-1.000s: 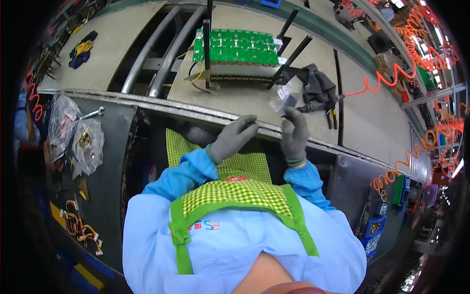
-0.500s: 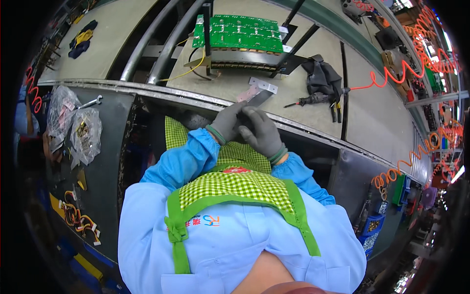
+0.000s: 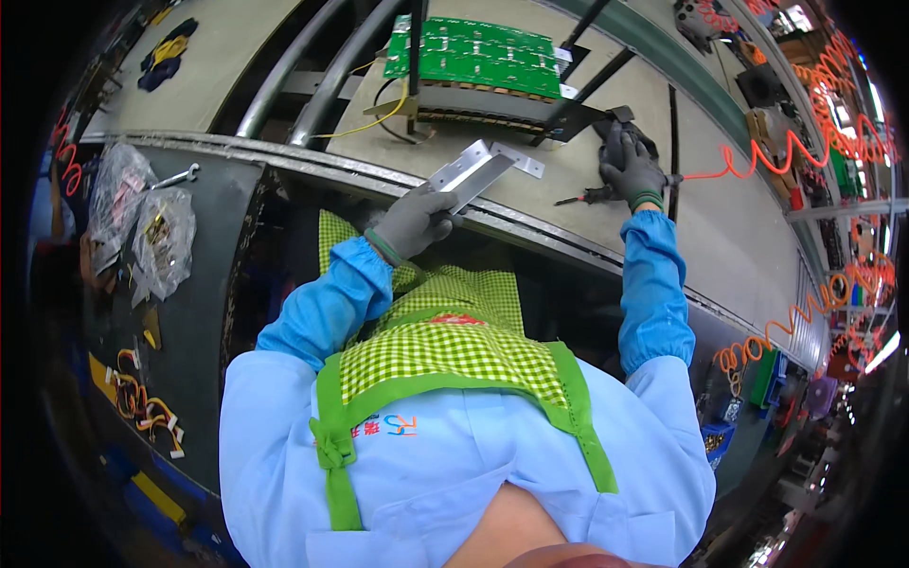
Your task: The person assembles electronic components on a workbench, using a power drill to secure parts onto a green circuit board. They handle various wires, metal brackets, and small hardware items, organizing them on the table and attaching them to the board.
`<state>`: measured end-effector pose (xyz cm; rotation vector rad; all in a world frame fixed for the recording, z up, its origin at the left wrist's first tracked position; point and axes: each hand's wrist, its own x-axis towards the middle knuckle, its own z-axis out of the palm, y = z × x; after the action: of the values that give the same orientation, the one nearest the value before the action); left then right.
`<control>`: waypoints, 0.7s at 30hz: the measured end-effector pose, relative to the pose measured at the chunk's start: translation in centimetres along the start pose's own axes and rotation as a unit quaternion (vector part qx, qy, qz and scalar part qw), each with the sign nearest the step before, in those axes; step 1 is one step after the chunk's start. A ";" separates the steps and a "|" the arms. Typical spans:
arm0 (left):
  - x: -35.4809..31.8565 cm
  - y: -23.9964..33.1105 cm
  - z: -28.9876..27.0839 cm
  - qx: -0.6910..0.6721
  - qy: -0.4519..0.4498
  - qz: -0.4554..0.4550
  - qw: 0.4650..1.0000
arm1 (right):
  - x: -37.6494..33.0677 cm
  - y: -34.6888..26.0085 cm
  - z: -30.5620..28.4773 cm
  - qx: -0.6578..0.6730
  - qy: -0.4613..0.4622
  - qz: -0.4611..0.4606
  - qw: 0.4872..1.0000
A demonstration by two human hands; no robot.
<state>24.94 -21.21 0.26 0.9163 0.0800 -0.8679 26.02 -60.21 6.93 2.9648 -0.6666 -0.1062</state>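
Note:
My left hand (image 3: pixel 417 220), in a grey glove, grips a bent silver metal bracket (image 3: pixel 485 180) with holes in its flanges, held over the table's near edge. To the right, my gloved right hand (image 3: pixel 636 178) is closed over the body of a pneumatic screwdriver (image 3: pixel 595 195). The bit points left, and a red coiled air hose (image 3: pixel 748 163) runs off from the other end. Dark cloth (image 3: pixel 617 121) lies beside that hand, which hides most of the tool's body.
A green circuit board assembly (image 3: pixel 478 59) stands in a black-posted frame on the table, with a yellow wire at its left. On the dark left bench lie plastic bags of parts (image 3: pixel 163 241), a wrench (image 3: pixel 177 177) and wire harnesses (image 3: pixel 144 409). Metal rails (image 3: pixel 284 90) cross behind.
My hands have moved apart. The right went from beside the left, at the bracket, over to the screwdriver. The left still holds the bracket, now raised and turned.

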 end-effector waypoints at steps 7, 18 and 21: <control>-2.5 2.5 -1.2 0.538 0.137 0.542 0.630 | 2.8 2.1 1.7 0.192 0.060 -0.038 0.979; -15.6 5.7 -9.1 0.397 0.462 0.521 0.598 | -2.9 -0.3 -2.0 0.189 0.121 -0.102 0.969; -21.9 6.6 -14.1 0.143 0.524 0.516 0.663 | -0.6 1.3 0.2 0.091 0.123 0.004 0.988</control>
<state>18.89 4.55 4.63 1.4251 0.3810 0.8280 24.93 -61.11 6.89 3.0719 -0.6890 0.3331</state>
